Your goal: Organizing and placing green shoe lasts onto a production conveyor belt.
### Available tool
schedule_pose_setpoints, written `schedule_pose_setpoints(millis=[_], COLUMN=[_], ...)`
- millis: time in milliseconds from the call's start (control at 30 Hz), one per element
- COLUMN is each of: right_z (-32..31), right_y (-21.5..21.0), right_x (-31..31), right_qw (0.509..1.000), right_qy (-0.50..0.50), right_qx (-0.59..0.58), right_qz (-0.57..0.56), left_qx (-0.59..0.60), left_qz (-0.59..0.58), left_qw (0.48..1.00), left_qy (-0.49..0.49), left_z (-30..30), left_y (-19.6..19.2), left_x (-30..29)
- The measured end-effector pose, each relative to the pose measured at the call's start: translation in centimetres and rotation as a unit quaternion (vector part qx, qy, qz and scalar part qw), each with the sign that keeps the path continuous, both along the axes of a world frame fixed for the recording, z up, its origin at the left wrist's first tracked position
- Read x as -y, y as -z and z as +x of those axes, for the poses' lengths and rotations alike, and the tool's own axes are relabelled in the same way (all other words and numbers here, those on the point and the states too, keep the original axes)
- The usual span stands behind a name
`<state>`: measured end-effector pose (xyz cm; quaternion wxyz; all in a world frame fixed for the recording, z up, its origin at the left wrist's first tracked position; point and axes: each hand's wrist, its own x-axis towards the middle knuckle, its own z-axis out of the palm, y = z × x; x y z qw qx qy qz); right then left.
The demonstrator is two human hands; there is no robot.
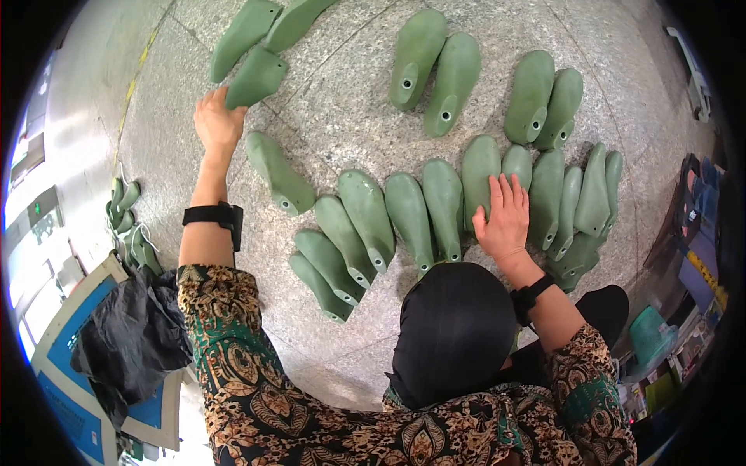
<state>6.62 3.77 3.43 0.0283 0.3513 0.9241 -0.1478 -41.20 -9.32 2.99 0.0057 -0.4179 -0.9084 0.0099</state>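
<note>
Green shoe lasts lie in an arc on the speckled floor, most with a round hole at one end. At the upper left, my left hand (219, 123) grips the near end of a shoe last (258, 78), its fingers and thumb closed about it. That last touches two others, one being a long shoe last (242, 35). My right hand (505, 217) lies with fingers stretched out over a wide shoe last (480, 163) and a narrower shoe last (517, 161) beside it. Nothing is gripped in it. A single last (278, 175) lies nearest below my left hand.
Pairs of lasts (420, 58) (530, 97) lie farther off. More lasts (342, 241) fan out near me. At left are blue-and-white panels (74, 326), a black plastic bag (132, 334) and lasts with cord (124, 206). Shelves with a teal object (651, 334) line the right.
</note>
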Motion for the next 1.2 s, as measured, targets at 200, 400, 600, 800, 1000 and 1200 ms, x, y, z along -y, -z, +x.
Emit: schedule_pose_setpoints(millis=[200, 400, 600, 800, 1000, 1200], right_z=[0.4, -0.2, 0.3, 0.4, 0.6, 0.6], right_y=[0.2, 0.5, 0.3, 0.2, 0.5, 0.9], right_x=[0.0, 0.7, -0.2, -0.2, -0.1, 0.3], right_qw=[1.000, 1.000, 1.000, 1.000, 0.999, 0.999], right_qy=[-0.009, -0.003, 0.009, 0.022, 0.024, 0.031], right_qx=[-0.001, -0.004, -0.019, -0.021, -0.028, -0.019], right_qz=[0.001, -0.006, -0.002, -0.008, -0.001, -0.006], left_qx=[0.200, 0.257, 0.169, 0.223, 0.110, 0.123], left_qz=[-0.082, -0.458, -0.089, 0.026, 0.110, 0.082], left_qw=[0.960, 0.821, 0.949, 0.946, 0.966, 0.950], left_qy=[0.175, 0.224, 0.249, -0.234, -0.208, -0.275], left_z=[2.3, 5.7, 7.9, 13.6, 18.9, 17.2], left_y=[-7.5, -0.3, 1.6, 2.1, 2.5, 3.9], left_x=[-4.5, -8.6, -7.3, 2.8, 3.8, 0.6])
